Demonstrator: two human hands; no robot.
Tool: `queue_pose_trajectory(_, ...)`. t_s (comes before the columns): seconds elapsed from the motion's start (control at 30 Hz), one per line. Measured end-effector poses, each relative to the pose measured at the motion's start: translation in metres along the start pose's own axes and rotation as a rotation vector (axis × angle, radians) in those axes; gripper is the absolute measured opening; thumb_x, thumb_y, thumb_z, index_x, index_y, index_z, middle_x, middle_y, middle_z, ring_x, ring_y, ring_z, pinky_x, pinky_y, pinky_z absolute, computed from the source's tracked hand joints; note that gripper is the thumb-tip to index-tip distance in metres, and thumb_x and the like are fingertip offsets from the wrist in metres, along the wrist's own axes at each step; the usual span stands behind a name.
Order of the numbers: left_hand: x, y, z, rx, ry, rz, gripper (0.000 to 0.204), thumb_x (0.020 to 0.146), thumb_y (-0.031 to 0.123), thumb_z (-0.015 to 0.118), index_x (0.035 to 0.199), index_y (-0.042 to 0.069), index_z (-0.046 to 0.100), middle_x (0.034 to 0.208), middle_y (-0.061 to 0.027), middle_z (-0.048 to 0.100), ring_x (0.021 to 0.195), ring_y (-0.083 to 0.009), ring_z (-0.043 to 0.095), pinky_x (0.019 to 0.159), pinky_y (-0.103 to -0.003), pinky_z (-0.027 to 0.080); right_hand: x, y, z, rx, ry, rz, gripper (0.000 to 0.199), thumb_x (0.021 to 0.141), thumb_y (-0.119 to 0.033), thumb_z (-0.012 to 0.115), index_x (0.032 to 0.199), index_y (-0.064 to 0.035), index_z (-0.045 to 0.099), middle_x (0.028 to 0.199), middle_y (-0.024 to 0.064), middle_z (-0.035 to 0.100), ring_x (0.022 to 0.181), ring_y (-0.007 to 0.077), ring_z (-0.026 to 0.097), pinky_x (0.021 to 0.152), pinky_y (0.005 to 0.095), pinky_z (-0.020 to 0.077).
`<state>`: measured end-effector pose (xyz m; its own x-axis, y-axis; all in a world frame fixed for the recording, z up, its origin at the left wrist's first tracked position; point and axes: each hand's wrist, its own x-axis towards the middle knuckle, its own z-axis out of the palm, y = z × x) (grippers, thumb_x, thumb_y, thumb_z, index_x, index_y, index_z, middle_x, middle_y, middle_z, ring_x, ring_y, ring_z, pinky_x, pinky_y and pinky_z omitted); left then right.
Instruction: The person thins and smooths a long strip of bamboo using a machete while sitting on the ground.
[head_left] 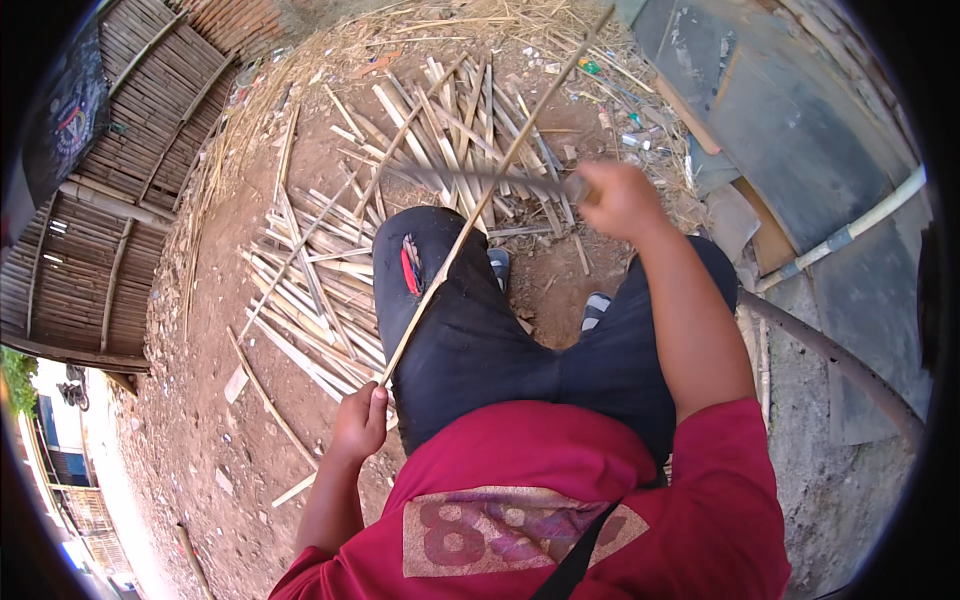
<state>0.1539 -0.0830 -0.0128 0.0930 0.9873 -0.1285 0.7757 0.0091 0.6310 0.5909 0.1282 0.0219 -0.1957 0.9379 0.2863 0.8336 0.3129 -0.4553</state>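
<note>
My left hand [359, 424] is closed around the lower end of a long bamboo strip [433, 292]. The strip slants up and away across my left thigh, its far end high over the ground. In my right hand [622, 202] is the handle of a long knife [530, 181], its blade pointing left and crossing the strip above my knees. Motion smears the blade, so I cannot tell whether it touches the strip. Split bamboo pieces [300, 330] lie in a loose heap beside my left leg, and another pile [450, 115] spreads beyond my knees.
Dark sheets [790, 130] lean along the right side, with a pale pole [850, 230] and a dark curved bar [840, 360] near them. At the left stands a woven bamboo wall [150, 110]. Litter and straw [630, 110] are scattered over the dirt ground.
</note>
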Motion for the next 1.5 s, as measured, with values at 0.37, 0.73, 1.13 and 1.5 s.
queue_pose_trajectory(0.37, 0.005, -0.012, 0.008, -0.117, -0.031, 0.001, 0.050, 0.106, 0.037, 0.041, 0.079, -0.002, 0.055, 0.062, -0.0184, 0.053, 0.056, -0.0298, 0.052, 0.058, -0.041, 0.043, -0.009, -0.013, 0.008, -0.019, 0.051, -0.277, 0.023, 0.074, -0.018, 0.076, 0.093, -0.0087, 0.065, 0.079, 0.0111, 0.067, 0.075, 0.0318, 0.067, 0.067, 0.0416, 0.0512)
queue_pose_trajectory(0.73, 0.004, -0.009, 0.008, -0.039, -0.011, -0.045, 0.049, 0.106, 0.038, 0.041, 0.079, -0.001, 0.055, 0.063, -0.0202, 0.054, 0.057, -0.0363, 0.053, 0.058, -0.044, 0.043, 0.008, 0.030, 0.019, 0.173, 0.247, 0.254, 0.040, 0.082, -0.028, 0.075, 0.116, -0.0080, 0.069, 0.097, 0.0169, 0.073, 0.089, 0.0332, 0.071, 0.078, 0.0406, 0.0553)
queue_pose_trajectory(1.13, 0.005, 0.003, 0.006, 0.050, 0.017, -0.039, 0.048, 0.105, 0.037, 0.041, 0.079, 0.000, 0.056, 0.065, -0.0224, 0.057, 0.062, -0.0423, 0.059, 0.059, -0.047, 0.045, 0.003, 0.011, 0.004, 0.161, 0.174, 0.079, 0.023, 0.080, -0.025, 0.074, 0.096, -0.0091, 0.068, 0.077, 0.0133, 0.068, 0.075, 0.0373, 0.067, 0.065, 0.0444, 0.0515)
queue_pose_trajectory(1.5, 0.002, -0.002, 0.011, -0.027, 0.041, 0.017, 0.048, 0.106, 0.036, 0.042, 0.077, 0.000, 0.053, 0.061, -0.0196, 0.052, 0.055, -0.0364, 0.052, 0.056, -0.044, 0.042, -0.013, -0.028, 0.009, -0.115, 0.045, -0.481, 0.016, 0.075, -0.019, 0.073, 0.084, -0.0126, 0.062, 0.074, 0.0109, 0.066, 0.072, 0.0331, 0.067, 0.065, 0.0453, 0.0518)
